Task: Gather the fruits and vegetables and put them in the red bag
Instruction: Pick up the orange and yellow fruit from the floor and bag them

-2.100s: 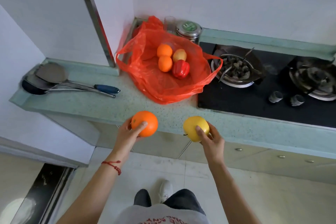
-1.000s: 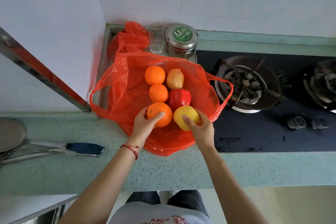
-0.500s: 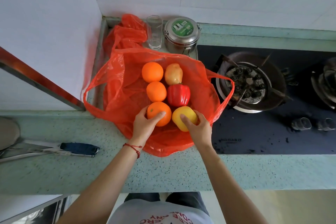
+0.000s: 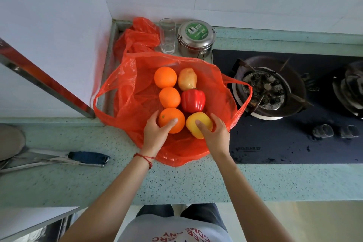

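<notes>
Speckled green stone countertop (image 4: 196, 180) is closest to the camera, with both forearms reaching over it into the red bag (image 4: 127, 92), which sits open against the corner wall beside the stove (image 4: 294, 124).

Left hand (image 4: 155, 131) is curled around an orange (image 4: 171, 120), thumb on top and fingers wrapped round the far side. Right hand (image 4: 216, 133) grips a yellow fruit (image 4: 198, 124) the same way, forefinger laid across the top. Both pieces look like they're sitting on the bag's floor or just about there, right at the near edge of the pile.

So I'd say this is the drop-off step for these two. Next move is probably just letting go and pulling both hands out without snagging the thin plastic or dragging the bag toward the counter edge.

Further in, touching those two: a second orange (image 4: 169, 97) and a red bell pepper (image 4: 193, 101), then a third orange (image 4: 165, 77) and a yellowish pear-looking thing (image 4: 187, 79) at the back. Can't see any loose produce left on the counter from here, so this might be the last load.
</notes>
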The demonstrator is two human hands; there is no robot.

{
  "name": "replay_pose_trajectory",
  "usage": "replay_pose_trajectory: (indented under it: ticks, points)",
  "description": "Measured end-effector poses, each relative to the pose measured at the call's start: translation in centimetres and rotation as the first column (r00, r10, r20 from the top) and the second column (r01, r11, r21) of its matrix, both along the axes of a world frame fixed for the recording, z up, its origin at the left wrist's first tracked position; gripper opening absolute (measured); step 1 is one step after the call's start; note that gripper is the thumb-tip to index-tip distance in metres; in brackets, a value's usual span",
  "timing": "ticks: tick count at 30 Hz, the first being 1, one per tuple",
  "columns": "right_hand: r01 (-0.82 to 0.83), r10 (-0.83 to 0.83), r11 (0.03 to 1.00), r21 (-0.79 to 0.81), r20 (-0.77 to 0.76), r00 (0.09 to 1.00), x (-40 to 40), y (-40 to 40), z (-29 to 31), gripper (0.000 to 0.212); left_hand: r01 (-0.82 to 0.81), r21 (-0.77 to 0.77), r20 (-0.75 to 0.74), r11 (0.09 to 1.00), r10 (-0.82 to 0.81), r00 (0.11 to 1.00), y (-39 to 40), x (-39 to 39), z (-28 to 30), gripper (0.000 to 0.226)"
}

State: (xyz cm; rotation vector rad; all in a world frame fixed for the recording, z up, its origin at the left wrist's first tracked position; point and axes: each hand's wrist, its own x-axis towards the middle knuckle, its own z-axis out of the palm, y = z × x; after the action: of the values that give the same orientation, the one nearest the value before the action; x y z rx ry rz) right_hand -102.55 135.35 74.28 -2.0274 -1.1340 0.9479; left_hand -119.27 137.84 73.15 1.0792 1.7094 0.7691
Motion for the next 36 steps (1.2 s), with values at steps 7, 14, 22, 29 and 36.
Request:
replay_pose_trajectory:
  ticks: [7,14,22,29,36]
  points:
    - [-0.053,0.032,0.988,0.145,0.149,0.988,0.4,-1.8,0.3,0.060,0.192,0.252,-0.228,0.948,-0.134,0.964,-1.2,-0.6,0.8,0.071]
    - [-0.058,-0.011,0.985,0.163,0.394,0.919,2.1,-5.6,-0.4,0.060,0.583,0.336,-0.545,0.740,-0.352,0.761,-2.0,-0.1,0.4,0.070]
    - [0.099,-0.157,0.985,0.141,0.505,0.848,5.9,-11.8,-0.5,0.058,0.812,0.255,-0.756,0.525,-0.415,0.506,-3.1,3.9,0.8,0.060]
    - [0.274,-0.321,0.947,0.166,0.503,0.803,9.0,-17.6,-0.2,0.056,0.891,0.253,-0.753,0.378,-0.501,0.427,-5.3,8.8,1.5,0.059]
    - [0.426,-0.452,0.888,0.175,0.512,0.731,12.1,-25.9,-0.6,0.063,0.963,0.190,-0.778,0.189,-0.570,0.265,-10.3,15.1,1.6,0.060]
